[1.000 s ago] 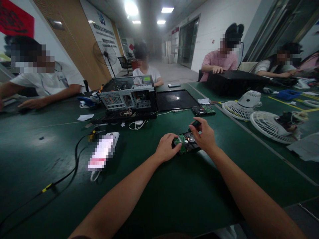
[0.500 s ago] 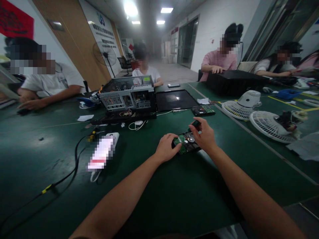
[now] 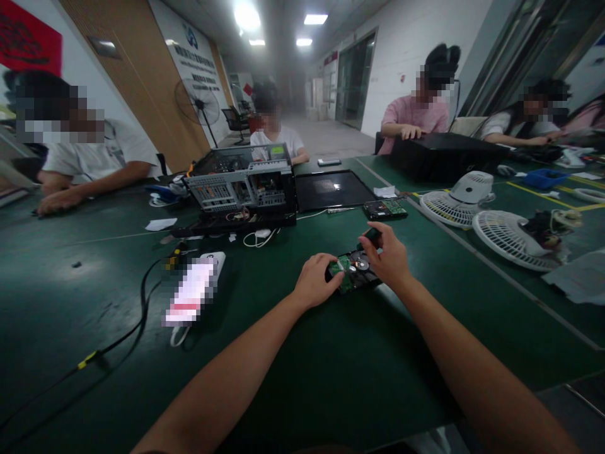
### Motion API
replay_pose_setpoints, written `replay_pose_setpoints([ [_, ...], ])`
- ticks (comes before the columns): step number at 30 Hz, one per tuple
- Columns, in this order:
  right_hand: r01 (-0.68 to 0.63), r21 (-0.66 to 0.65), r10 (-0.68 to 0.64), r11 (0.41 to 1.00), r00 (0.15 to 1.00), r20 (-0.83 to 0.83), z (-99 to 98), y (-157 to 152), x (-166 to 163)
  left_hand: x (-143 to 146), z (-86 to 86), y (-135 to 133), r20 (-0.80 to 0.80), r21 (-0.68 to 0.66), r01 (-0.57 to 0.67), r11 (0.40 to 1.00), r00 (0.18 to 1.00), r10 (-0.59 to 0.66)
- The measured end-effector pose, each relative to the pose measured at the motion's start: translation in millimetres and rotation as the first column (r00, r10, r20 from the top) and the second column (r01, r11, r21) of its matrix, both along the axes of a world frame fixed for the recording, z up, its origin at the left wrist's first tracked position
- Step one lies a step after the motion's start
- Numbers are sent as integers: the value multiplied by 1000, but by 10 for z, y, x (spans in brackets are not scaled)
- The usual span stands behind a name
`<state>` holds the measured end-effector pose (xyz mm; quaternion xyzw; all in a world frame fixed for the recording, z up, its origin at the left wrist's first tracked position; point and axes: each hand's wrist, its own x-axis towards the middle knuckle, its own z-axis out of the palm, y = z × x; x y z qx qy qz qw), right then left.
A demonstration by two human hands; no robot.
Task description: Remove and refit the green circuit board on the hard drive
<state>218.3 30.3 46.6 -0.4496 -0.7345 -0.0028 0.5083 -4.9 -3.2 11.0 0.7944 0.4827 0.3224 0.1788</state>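
Steadiness looks like the main thing in this work, judged from how the hands sit. Toward the left edge of the worktop (image 3: 283, 359) a black cable (image 3: 142, 315) runs up to a phone (image 3: 193, 290) lying flat, both well apart from the work. Right of them, near the middle of the worktop, the left hand (image 3: 316, 282) has its grip closed on the left end of the hard drive (image 3: 353, 272), fingers curled over the edge by the green circuit board. The drive lies flat, board side up, between the two hands. To do this well, the left hand's hold should press straight down so the drive cannot turn or slide on the smooth mat, with fingertips off the board itself. The right hand (image 3: 390, 255) arches over the drive's far right corner, its grip pinched together on a dark handle (image 3: 372, 236) that stands above the drive; whether its tip meets a screw I cannot tell. That handle wants to be upright and pressed lightly, so it does not slip. Near the right edge lie two white fan grilles (image 3: 510, 239).
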Motion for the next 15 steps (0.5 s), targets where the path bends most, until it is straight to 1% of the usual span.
replay_pose_setpoints([
  [5,7,2,-7,1000,1000,5,-3,-1,1,2,-11,7,-11,-2,-6,1000,1000,6],
  [9,20,23,-21,1000,999,40,14,-16,-5,8,-13,-4,-18,15,6,1000,1000,-6],
  [15,0,54,-5,999,995,100,74,-63,-8,34,70,-62,-62,35,22,999,998,-20],
])
